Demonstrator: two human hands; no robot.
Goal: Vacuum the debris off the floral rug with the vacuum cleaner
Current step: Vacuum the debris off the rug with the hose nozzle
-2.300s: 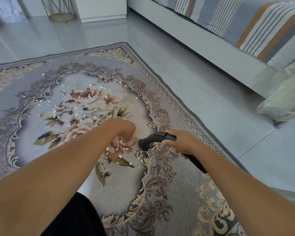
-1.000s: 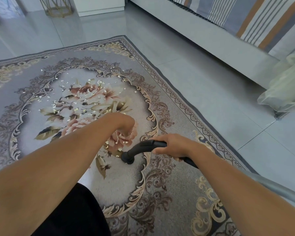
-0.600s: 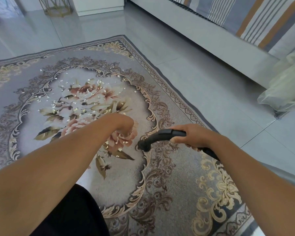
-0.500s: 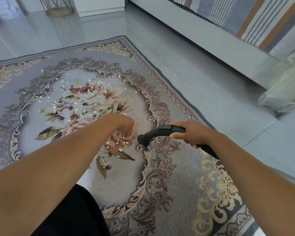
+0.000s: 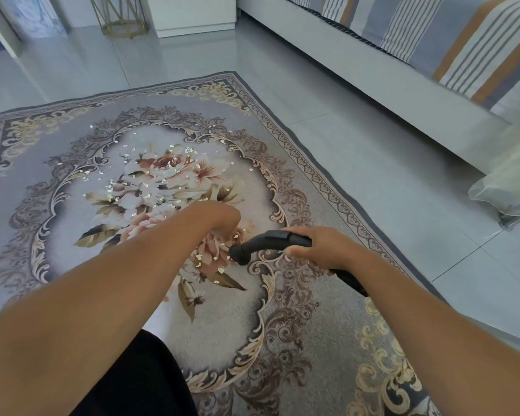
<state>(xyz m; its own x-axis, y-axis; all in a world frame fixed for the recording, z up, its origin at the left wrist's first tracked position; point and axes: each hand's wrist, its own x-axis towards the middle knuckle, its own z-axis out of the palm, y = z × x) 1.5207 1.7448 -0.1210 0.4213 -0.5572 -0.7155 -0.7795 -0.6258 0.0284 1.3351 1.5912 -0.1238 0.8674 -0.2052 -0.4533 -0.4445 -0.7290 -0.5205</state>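
Closest to the camera, a dark-clothed knee (image 5: pixel 138 382) sits at the bottom edge, and both bare forearms reach out over the floral rug (image 5: pixel 282 340). On the right, the right hand (image 5: pixel 321 247) has its fingers (image 5: pixel 293 251) wrapped tight around the black vacuum cleaner handle (image 5: pixel 278 239), whose curved black nozzle end (image 5: pixel 240 256) points down and sits low over the rug at the right edge of the central medallion; whether it touches the pile cannot be told. The hose (image 5: pixel 350 280) runs back under the right forearm. Just left of that nozzle, the left hand (image 5: pixel 222 219) is bent down at the wrist toward the rug, its fingers hidden beneath it, so how far they are open cannot be told. Pale flakes of debris (image 5: pixel 206 259) lie right between hand and nozzle, and more debris is scattered farther out across the flower bouquet (image 5: pixel 162 175). Beyond the rug is glossy grey tile floor (image 5: pixel 357 151), a bed with striped bedding (image 5: pixel 463 46) to the right, and a gold wire stand (image 5: pixel 120 16) at the far wall.
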